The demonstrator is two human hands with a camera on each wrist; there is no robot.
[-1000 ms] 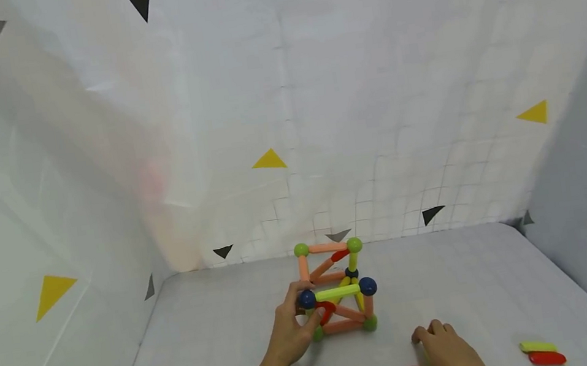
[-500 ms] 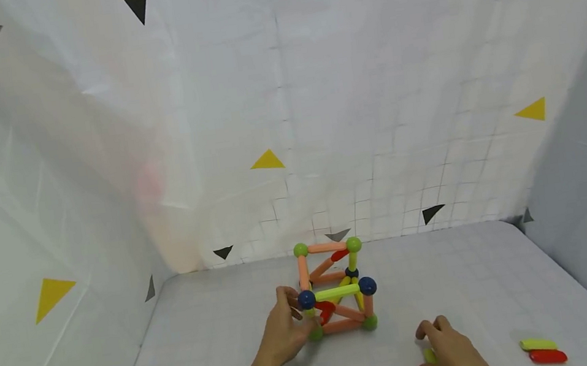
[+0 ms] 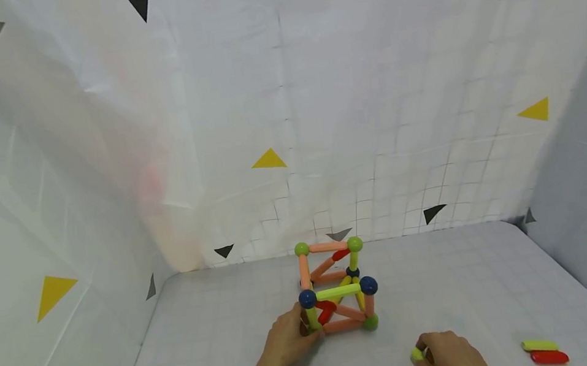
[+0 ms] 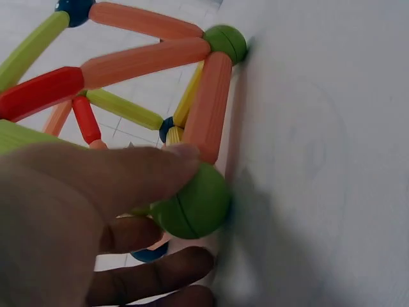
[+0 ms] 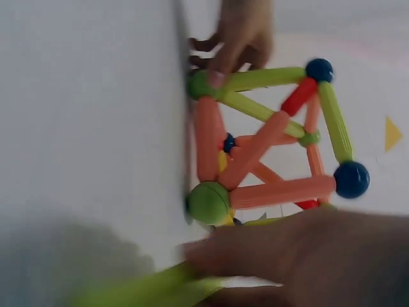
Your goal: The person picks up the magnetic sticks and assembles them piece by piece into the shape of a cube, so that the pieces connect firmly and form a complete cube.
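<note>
A box-shaped frame of magnetic rods and balls (image 3: 339, 292) stands on the white table, navy balls at its upper front corners and green balls below. Diagonal braces, each part red and part salmon, cross its front and back. My left hand (image 3: 285, 342) pinches the green ball (image 4: 195, 208) at the lower front left corner, thumb on its near side and fingers behind. To the right of the frame, my right hand (image 3: 451, 359) holds a yellow-green rod (image 5: 147, 288) between thumb and fingers, one end poking out to the left. The rest of that rod is hidden in the head view.
A yellow-green rod (image 3: 540, 345) and a red rod (image 3: 550, 357) lie side by side at the right of the table. White sheeting with triangle markers (image 3: 269, 159) encloses the back and sides.
My right hand has picked up the yellow-green rod from the table and turned its end leftward. My left hand has shifted from the frame's upper left part down to the lower green ball.
</note>
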